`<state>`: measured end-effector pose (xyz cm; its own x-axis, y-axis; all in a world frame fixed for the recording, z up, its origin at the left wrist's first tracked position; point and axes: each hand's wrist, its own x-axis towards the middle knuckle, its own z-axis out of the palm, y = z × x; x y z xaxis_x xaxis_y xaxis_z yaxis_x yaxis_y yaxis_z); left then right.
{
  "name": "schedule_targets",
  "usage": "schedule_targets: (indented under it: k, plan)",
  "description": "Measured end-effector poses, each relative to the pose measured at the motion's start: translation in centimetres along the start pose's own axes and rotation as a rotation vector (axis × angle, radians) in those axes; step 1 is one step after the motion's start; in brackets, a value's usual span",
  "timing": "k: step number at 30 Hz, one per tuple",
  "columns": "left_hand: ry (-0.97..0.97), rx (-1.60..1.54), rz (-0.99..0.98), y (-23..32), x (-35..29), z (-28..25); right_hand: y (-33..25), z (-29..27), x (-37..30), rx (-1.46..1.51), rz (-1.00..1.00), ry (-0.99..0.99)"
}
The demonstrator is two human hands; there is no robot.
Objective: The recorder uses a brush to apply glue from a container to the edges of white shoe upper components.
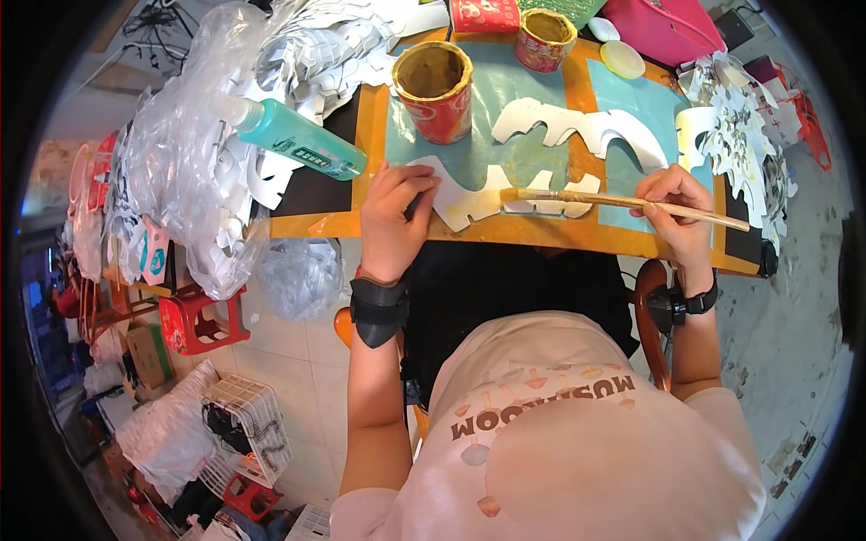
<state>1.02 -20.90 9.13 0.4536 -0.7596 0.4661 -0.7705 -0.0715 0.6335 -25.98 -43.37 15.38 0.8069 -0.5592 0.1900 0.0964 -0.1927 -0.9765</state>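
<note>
A white, notched cut-out piece (465,200) lies along the table's near edge. My left hand (397,216) pinches its left end, thumb and fingers closed at the rim. In my right hand (675,209) is a long wooden paintbrush (586,197), gripped near the middle of its handle. The brush points left, and its bristles rest on or just over the piece, where a yellowish smear shows. Beyond lies a second white cut-out (577,126), arched and notched. Behind my left hand stands an open red can (433,113) with a brown-crusted inside.
A teal bottle (302,140) lies tilted at the left, against plastic bags (194,135) and heaped white cut-outs (316,54). A smaller red can (545,41), a yellowish lid (622,59) and a pink basin (667,27) are at the back. More cut-outs (744,144) hang over the right edge.
</note>
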Motion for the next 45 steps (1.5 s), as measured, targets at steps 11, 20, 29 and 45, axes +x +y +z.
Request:
schedule_targets:
  k: [11,20,29,45]
  plan:
    - [-0.010,0.011,-0.004,0.0,0.1,-0.1,-0.6,0.3,-0.2,0.041,-0.044,-0.049]
    - [-0.006,0.000,-0.018,0.1,0.0,-0.1,-0.6,-0.8,-0.2,-0.019,-0.011,-0.022]
    - [-0.007,-0.001,-0.023,0.1,-0.1,0.0,-0.6,-0.7,-0.4,-0.004,0.000,-0.015]
    - [0.008,-0.001,-0.013,0.4,0.1,0.0,-0.9,-1.3,-0.6,-0.065,-0.034,-0.023]
